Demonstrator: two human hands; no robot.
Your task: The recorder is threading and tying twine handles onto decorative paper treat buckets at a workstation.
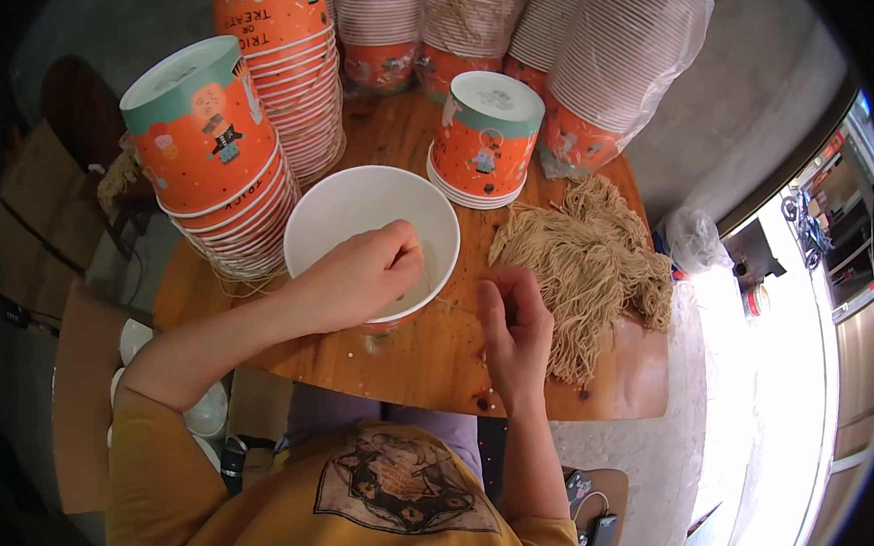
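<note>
A paper bucket [353,200] with a white inside stands upright on the wooden table in front of me. My left hand [369,274] reaches over its near rim, the fingers curled closed inside the opening; what they pinch, if anything, is hidden. To the right of the bucket, my right hand [517,333] is raised above the table, thumb and fingers bent together. Whether a strand lies between them is too fine to tell. Right beside that hand lies a loose heap of tan twine strands [587,274].
A stack of upturned orange and green buckets [211,152] stands at left, a taller stack [280,77] behind it. A short upturned stack [489,140] sits beyond the open bucket. Plastic-wrapped bucket stacks [613,47] line the back. The wooden table's [433,363] front edge is near my lap.
</note>
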